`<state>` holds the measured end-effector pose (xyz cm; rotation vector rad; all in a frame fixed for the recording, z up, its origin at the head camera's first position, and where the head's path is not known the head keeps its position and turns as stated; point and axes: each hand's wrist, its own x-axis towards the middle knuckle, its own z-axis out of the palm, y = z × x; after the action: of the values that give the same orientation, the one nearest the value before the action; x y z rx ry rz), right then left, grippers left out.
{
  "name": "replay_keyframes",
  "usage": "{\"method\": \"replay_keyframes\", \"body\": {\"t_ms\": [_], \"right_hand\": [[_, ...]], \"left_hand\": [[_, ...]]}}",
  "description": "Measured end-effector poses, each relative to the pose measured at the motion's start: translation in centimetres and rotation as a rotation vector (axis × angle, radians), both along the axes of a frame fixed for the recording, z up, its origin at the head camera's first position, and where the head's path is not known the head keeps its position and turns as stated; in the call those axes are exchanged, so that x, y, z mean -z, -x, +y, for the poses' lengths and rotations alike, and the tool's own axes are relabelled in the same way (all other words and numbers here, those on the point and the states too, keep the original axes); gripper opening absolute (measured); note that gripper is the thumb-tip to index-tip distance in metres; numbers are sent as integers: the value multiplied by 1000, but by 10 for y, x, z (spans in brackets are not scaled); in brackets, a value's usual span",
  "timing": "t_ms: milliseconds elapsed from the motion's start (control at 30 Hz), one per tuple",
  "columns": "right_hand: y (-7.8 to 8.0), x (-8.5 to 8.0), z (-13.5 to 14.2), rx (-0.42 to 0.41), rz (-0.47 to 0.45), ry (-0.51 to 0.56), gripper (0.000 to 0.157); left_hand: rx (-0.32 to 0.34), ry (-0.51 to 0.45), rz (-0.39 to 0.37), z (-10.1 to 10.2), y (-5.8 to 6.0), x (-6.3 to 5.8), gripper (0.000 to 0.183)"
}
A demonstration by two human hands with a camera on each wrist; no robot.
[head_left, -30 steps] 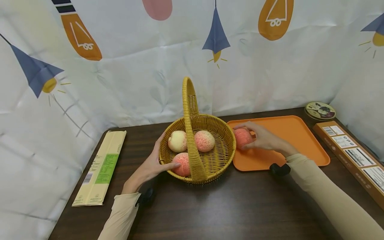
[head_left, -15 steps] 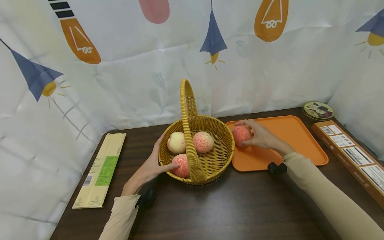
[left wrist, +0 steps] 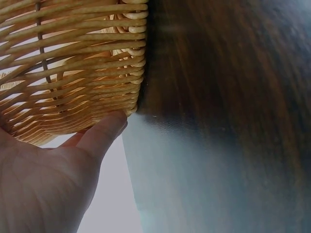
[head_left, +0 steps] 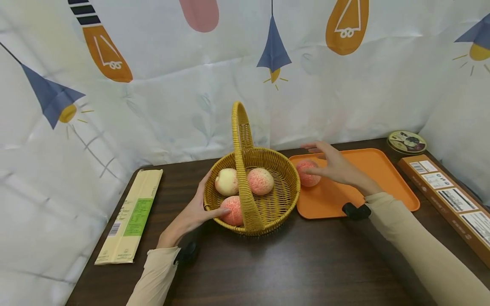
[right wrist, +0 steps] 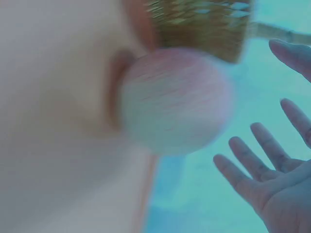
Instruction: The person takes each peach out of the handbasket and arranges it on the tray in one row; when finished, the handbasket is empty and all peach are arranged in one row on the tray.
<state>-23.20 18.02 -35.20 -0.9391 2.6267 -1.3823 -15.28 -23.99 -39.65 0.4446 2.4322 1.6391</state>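
A yellow wicker basket [head_left: 272, 221] with a tall hoop handle stands mid-table. My left hand [head_left: 193, 214] holds its left side, thumb over the rim and fingers along the outer wall. Inside are a cream peach [head_left: 226, 182], a speckled peach [head_left: 260, 181] and a pinker peach [head_left: 232, 211] near the left thumb. Another pink peach [head_left: 307, 173] lies on the left end of an orange tray [head_left: 367, 170], beside the basket. Over that tray, my right hand [head_left: 337, 166] has its fingers spread; in the right wrist view its open palm is apart from the blurred peach [right wrist: 175, 102].
At the left lies a flat cream package [head_left: 130, 216] with a green label. A long brown box [head_left: 448, 199] runs along the right edge, and a round tin [head_left: 407, 142] sits at the back right corner. A printed curtain [head_left: 172, 106] hangs behind.
The right hand has let go of the peach on the tray; its fingers have spread and lifted off. The left hand keeps its hold on the basket, which stays in place.
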Motion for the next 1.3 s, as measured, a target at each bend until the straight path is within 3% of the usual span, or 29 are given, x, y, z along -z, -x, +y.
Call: {"method": "replay_keyframes", "body": {"t_ms": [200,367,600,900,1067,1300], "right_hand": [[-15,-31,-32,-80,93,28,61],[-26,-38,-60,-171,151,43,58],[-22,-19,-89,-203,143,-13,55],[-9,4,-118,-264,26,-199,61],[-8,13,-120,-274,39,-246,59],[-9,15,-122,-375,97,-286,61]], "left_hand": [[5,-19,-4,-1,-1,0,121],[-3,-8,-17,2,-2,-2,123],[11,-2,-26,5,0,0,123],[-3,2,-38,1,-1,0,123],[3,-4,-40,2,-2,1,123],[4,-21,-29,1,-1,-1,122]]}}
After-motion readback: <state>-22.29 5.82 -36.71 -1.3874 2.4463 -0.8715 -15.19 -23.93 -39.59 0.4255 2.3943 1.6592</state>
